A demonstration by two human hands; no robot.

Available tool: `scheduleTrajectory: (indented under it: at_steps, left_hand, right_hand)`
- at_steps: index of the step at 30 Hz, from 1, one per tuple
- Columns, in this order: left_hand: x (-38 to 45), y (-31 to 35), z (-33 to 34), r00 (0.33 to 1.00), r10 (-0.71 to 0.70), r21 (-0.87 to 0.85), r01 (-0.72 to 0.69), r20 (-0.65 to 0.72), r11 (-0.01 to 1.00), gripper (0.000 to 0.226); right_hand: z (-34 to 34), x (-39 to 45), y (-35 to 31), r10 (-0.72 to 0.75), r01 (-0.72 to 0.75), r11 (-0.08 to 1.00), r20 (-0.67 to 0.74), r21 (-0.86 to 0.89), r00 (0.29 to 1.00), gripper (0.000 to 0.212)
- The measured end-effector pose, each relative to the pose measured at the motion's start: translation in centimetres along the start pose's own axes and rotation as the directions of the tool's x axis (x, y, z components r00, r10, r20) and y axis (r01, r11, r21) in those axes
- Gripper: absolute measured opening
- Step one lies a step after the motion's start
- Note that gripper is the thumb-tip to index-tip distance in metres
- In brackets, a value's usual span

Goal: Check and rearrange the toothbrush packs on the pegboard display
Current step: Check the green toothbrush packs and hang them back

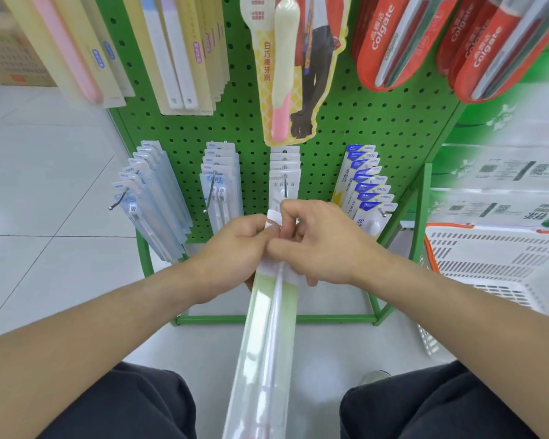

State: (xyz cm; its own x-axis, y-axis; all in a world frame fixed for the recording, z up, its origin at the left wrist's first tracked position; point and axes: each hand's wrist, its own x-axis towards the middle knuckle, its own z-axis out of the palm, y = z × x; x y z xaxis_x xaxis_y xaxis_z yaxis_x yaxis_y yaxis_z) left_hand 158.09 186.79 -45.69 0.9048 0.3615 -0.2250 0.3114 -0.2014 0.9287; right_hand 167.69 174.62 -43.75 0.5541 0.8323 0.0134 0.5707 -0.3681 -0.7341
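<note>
I saw the toothbrush pack (268,315) with its long axis running from near to far, its top end just below the middle hook (285,185). The left hand (232,245) and the right hand (324,242) both pinched this top end.

Both hands (278,245) grip a toothbrush pack (268,315) before pegboard (355,122).
</note>
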Motion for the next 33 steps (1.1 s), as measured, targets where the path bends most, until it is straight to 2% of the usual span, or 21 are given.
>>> scheduleTrajectory:
  at_steps: [6,9,11,14,16,19,23,25,29,31,33]
  left_hand:
    - [-0.1,0.3,-0.1,0.998,-0.060,-0.158,0.062,0.017,0.985,0.030]
    - [-0.1,0.2,-0.2,0.996,-0.074,-0.141,0.080,0.051,0.987,0.037]
    - [0.0,-0.2,-0.3,0.996,-0.076,-0.120,0.081,0.042,0.989,0.040]
    - [0.1,-0.8,-0.4,0.998,-0.063,-0.081,0.063,-0.006,0.995,0.039]
    - [0.1,-0.9,-0.3,0.998,-0.052,-0.071,0.049,-0.040,0.996,0.038]
    - [0.1,-0.6,-0.2,0.994,0.009,-0.074,-0.017,-0.109,0.997,0.040]
    - [0.1,0.0,-0.5,0.970,0.070,-0.126,-0.102,-0.234,0.987,0.038]
    - [0.2,0.1,-0.6,0.959,0.077,-0.122,-0.114,-0.274,0.986,0.038]
    - [0.3,0.0,-0.5,0.951,0.069,-0.137,-0.115,-0.301,0.984,0.035]
    - [0.4,0.0,-0.7,0.942,0.049,-0.183,-0.115,-0.332,0.976,0.037]
    - [0.6,0.0,-1.0,0.928,0.029,-0.218,-0.117,-0.371,0.969,0.038]
  right_hand:
    - [0.0,0.3,0.4,0.007,-0.006,1.000,-0.055,0.023,0.998,0.017]
    - [-0.1,0.7,1.0,0.053,-0.049,0.998,-0.099,0.039,0.994,0.015]
    - [0.0,0.8,1.4,0.087,-0.085,0.995,-0.041,0.042,0.995,0.015]
    - [0.7,0.7,1.5,0.038,-0.037,0.998,0.011,-0.054,0.999,0.014]
    - [0.8,0.7,1.5,-0.010,0.008,0.995,-0.014,-0.103,1.000,0.014]
    - [0.4,0.8,1.2,-0.056,0.048,0.996,-0.104,-0.074,0.993,0.016]
    - [-0.4,0.4,0.6,-0.143,0.134,0.988,-0.130,-0.073,0.981,0.043]
    - [-0.3,0.3,0.4,-0.130,0.124,0.991,-0.126,-0.056,0.984,0.045]
    - [0.1,0.5,0.8,-0.007,0.002,1.000,-0.163,-0.028,0.987,0.039]
    - [-0.5,0.6,1.0,0.061,-0.064,0.998,-0.103,-0.024,0.993,0.046]
    - [-1.3,0.4,1.2,0.123,-0.109,0.987,0.126,-0.115,0.984,0.049]
